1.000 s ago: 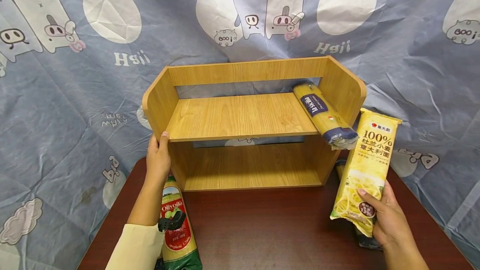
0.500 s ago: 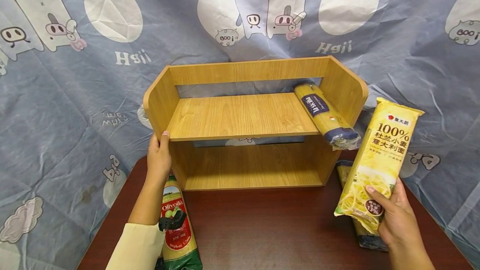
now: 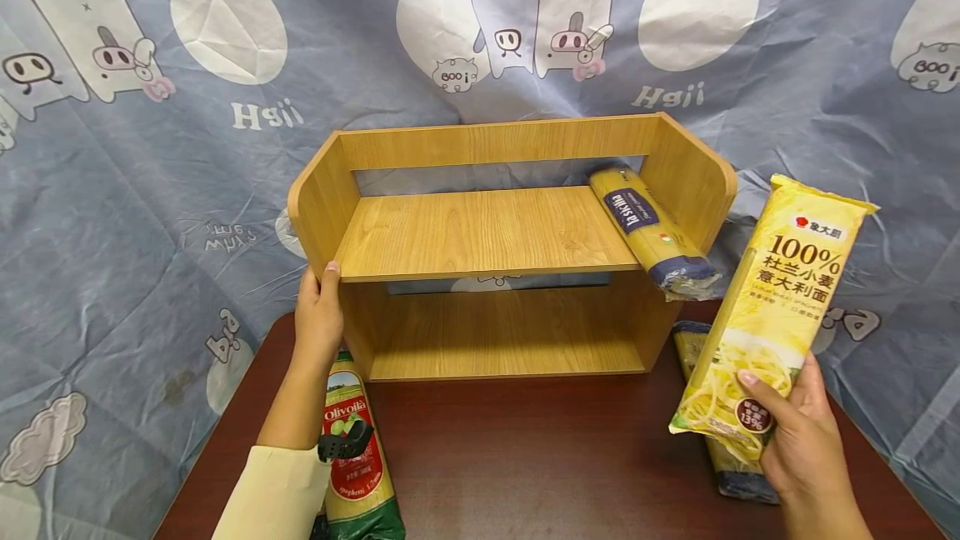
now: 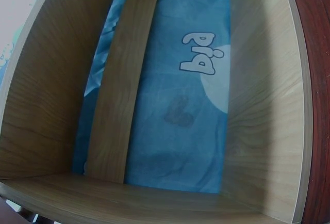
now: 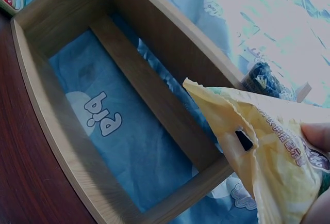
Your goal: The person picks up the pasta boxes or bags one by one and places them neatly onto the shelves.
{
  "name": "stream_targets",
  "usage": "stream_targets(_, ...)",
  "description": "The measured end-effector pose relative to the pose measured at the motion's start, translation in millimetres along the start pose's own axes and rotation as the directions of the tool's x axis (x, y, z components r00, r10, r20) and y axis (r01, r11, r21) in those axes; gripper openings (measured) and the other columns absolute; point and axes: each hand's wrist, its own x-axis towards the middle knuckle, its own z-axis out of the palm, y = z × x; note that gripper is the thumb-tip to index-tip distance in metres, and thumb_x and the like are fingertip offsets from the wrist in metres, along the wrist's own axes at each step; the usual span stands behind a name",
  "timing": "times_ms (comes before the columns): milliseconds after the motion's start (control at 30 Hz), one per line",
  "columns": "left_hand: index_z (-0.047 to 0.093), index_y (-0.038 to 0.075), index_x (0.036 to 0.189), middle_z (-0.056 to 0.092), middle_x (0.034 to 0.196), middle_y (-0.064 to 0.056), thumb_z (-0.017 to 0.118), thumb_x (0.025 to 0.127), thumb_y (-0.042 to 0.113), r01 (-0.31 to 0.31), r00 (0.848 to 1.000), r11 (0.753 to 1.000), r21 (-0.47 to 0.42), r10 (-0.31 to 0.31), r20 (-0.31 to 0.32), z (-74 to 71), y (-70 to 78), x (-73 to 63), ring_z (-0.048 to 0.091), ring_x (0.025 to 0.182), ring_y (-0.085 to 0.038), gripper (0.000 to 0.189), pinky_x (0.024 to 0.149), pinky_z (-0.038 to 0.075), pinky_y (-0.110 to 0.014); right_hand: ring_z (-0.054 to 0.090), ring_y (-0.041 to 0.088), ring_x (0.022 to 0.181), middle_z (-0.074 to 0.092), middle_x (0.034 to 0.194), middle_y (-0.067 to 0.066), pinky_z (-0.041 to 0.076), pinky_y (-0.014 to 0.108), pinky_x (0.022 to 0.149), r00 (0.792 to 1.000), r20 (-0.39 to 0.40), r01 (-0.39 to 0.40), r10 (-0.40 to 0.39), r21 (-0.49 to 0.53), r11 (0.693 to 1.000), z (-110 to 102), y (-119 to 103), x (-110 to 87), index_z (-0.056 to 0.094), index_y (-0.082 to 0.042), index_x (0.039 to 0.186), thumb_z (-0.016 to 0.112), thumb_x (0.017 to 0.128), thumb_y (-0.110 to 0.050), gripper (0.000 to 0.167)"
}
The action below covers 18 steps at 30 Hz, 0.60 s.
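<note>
A two-tier wooden shelf (image 3: 480, 232) stands on the dark red table. My left hand (image 3: 318, 315) grips the shelf's left side panel, its thumb at the front edge near the upper board. In my right hand (image 3: 806, 440) is a yellow spaghetti packet (image 3: 780, 315), pinched near its lower end with the thumb across the front; it is raised and tilted, right of the shelf. The right wrist view shows the crimped end of this packet (image 5: 247, 141). A blue-and-yellow pasta packet (image 3: 648, 227) lies on the upper board along the right panel, its front end overhanging the edge.
Another pasta packet (image 3: 731, 457) lies on the table at the right, partly hidden behind the held one. A red-and-green Olivoilà spaghetti packet (image 3: 356, 457) lies at the left, partly under my left forearm. A patterned blue cloth (image 3: 480, 40) hangs behind the shelf.
My right hand has moved right with the yellow spaghetti packet, away from the shelf's right panel, uncovering more of the packet on the table. The left hand keeps its grip on the shelf.
</note>
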Motion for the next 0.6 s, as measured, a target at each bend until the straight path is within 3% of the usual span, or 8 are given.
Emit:
stream_targets(133, 0.042, 0.022, 0.151, 0.049, 0.144, -0.014, 0.040, 0.106, 0.050, -0.001, 1.000, 1.000, 0.000, 0.001, 0.002, -0.5, 0.0, 0.3, 0.049, 0.131, -0.032, 0.053, 0.114, 0.035, -0.051, 0.072, 0.023, 0.107, 0.064, 0.126, 0.011, 0.061, 0.039, 0.078, 0.999, 0.024, 0.030, -0.030, 0.007, 1.000, 7.0, -2.8, -0.5, 0.026, -0.012, 0.157, 0.030, 0.096, 0.025, 0.072)
stream_targets(600, 0.042, 0.021, 0.151, 0.050, 0.144, -0.014, 0.040, 0.106, 0.049, -0.005, 1.000, 1.000, -0.006, 0.005, 0.001, 0.0, -1.0, 1.1, 0.049, 0.132, -0.032, 0.053, 0.115, 0.034, -0.051, 0.073, 0.017, 0.103, 0.065, 0.123, 0.007, 0.061, 0.035, 0.073, 0.999, 0.025, 0.046, -0.043, -0.117, 0.992, 30.5, -7.2, -2.9, 0.024, -0.012, 0.158, 0.033, 0.094, 0.027, 0.076)
